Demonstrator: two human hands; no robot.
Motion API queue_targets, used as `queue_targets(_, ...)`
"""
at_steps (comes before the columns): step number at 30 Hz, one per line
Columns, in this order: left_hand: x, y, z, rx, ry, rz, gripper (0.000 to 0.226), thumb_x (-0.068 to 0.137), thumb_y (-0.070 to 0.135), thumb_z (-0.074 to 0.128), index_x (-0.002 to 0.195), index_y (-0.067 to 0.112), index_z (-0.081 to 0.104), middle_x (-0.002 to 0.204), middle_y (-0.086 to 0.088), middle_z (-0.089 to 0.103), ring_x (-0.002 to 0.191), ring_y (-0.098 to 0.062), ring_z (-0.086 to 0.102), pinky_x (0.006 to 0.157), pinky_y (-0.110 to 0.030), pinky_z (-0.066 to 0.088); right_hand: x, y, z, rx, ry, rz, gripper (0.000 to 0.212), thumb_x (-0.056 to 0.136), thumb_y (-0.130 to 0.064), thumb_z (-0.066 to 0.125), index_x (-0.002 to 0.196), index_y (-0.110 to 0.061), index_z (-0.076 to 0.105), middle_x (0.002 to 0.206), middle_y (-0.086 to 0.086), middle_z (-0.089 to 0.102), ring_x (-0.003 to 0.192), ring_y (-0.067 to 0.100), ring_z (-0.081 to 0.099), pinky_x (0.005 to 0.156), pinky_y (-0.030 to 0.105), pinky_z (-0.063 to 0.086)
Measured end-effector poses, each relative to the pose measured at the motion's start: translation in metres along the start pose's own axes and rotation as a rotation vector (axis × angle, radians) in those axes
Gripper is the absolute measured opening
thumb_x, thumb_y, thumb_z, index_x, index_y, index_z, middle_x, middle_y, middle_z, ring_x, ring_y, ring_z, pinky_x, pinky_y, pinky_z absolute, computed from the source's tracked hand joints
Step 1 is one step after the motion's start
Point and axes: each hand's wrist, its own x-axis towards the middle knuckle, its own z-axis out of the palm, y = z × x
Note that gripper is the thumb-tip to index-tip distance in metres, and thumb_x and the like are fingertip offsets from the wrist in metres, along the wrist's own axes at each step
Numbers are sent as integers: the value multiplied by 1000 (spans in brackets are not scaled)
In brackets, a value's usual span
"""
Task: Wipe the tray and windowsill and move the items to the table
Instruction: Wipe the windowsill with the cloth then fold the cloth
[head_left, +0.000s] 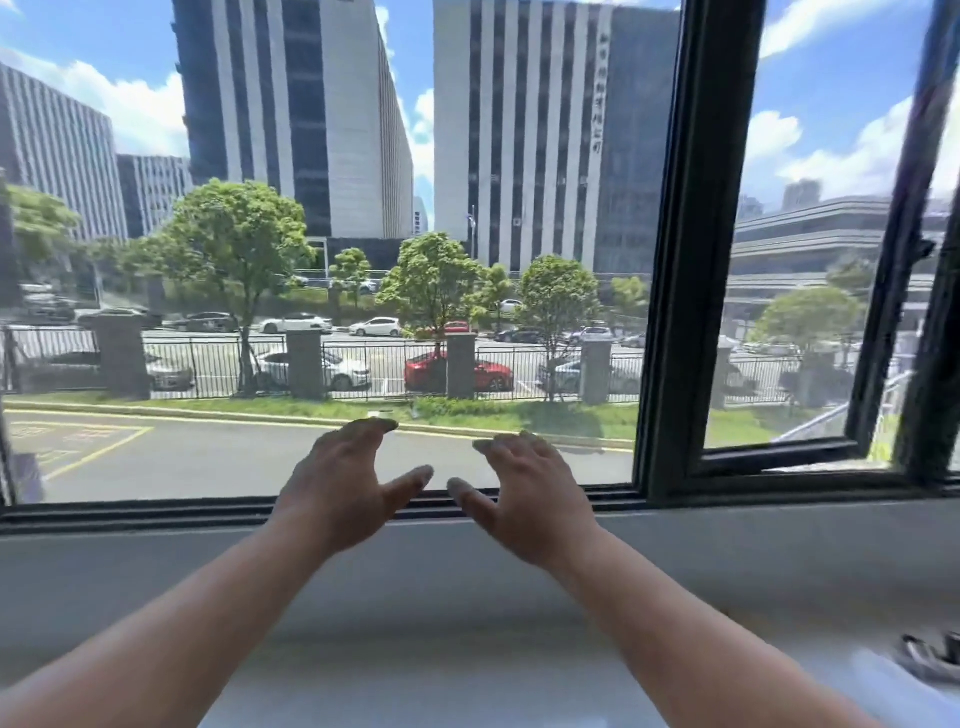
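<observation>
Two bare forearms reach over windowsill (156, 582); left hand (343, 483) and right hand (524, 493) spread, empty, side by side near window track (130, 512), likely poised before wiping. No cloth, tray visible.

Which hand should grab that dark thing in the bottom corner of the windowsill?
The right hand, probably. The dark thing lies at the windowsill's far right edge, on that arm's side. The left hand would have to cross over. Both hands are open and empty.
</observation>
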Motion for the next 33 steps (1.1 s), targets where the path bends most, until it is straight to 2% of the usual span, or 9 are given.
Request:
queue_targets(7, 21, 85, 104, -58, -127, 103, 95, 78, 91, 39, 151, 30, 43, 156, 3, 48, 142, -24, 40, 113, -45, 38, -36, 103, 8, -6, -35, 134, 86, 93, -81, 32, 146, -18, 55, 144, 8, 62, 137, 28, 49, 116, 46, 38)
queue_targets(10, 11, 81, 162, -44, -232, 108, 93, 80, 88, 41, 150, 28, 43, 153, 0, 50, 140, -24, 43, 114, -44, 39, -55, 135, 44, 5, -111, 205, 84, 92, -78, 34, 146, -18, 54, 143, 9, 62, 136, 29, 50, 114, 47, 40)
queue_targets(14, -32, 34, 249, -54, -424, 8, 88, 80, 82, 49, 148, 27, 46, 152, 2, 52, 140, -22, 44, 113, -43, 41, -93, 156, 129, -3, -287, 313, 75, 95, -73, 41, 148, -22, 53, 148, 5, 58, 140, 28, 46, 117, 46, 38)
queue_targets(19, -120, -40, 340, -28, -716, -117, 77, 79, 77, 56, 142, 34, 51, 146, 7, 56, 135, -19, 48, 101, -40, 45, -166, 147, 245, 52, -535, 441, 66, 96, -68, 47, 147, -25, 53, 146, 1, 57, 138, 25, 45, 109, 44, 42)
queue_targets(22, -177, -74, 378, -33, -945, -146, 68, 78, 73, 62, 135, 37, 56, 136, 11, 61, 125, -14, 53, 90, -35, 48, -213, 131, 304, 72, -720, 453, 60, 96, -63, 51, 143, -26, 56, 139, 0, 60, 131, 24, 49, 101, 40, 45)
queue_targets(25, -221, -92, 398, -78, -1118, -157, 67, 72, 75, 62, 128, 39, 59, 124, 16, 64, 111, -10, 59, 86, -32, 51, -248, 115, 343, 98, -872, 452, 61, 92, -65, 55, 140, -29, 57, 129, -3, 62, 124, 22, 52, 91, 36, 48)
queue_targets(29, -250, -103, 410, -111, -1196, -135, 62, 66, 74, 63, 118, 40, 62, 107, 16, 64, 97, -10, 60, 74, -31, 50, -274, 96, 371, 146, -1026, 449, 60, 84, -65, 62, 135, -34, 58, 123, -6, 61, 119, 19, 52, 87, 36, 50)
queue_targets(31, -256, -101, 412, -104, -1198, -85, 48, 72, 69, 62, 110, 38, 64, 102, 15, 65, 93, -13, 61, 72, -31, 45, -281, 90, 375, 141, -1054, 454, 45, 87, -58, 64, 125, -33, 61, 117, -6, 63, 114, 20, 52, 86, 36, 50)
queue_targets(33, -257, -103, 413, -126, -1195, -66, 25, 85, 53, 60, 98, 33, 68, 95, 13, 66, 88, -13, 62, 70, -31, 46, -281, 82, 377, 130, -1035, 460, 26, 93, -48, 63, 112, -30, 63, 108, -5, 66, 107, 20, 54, 80, 34, 47)
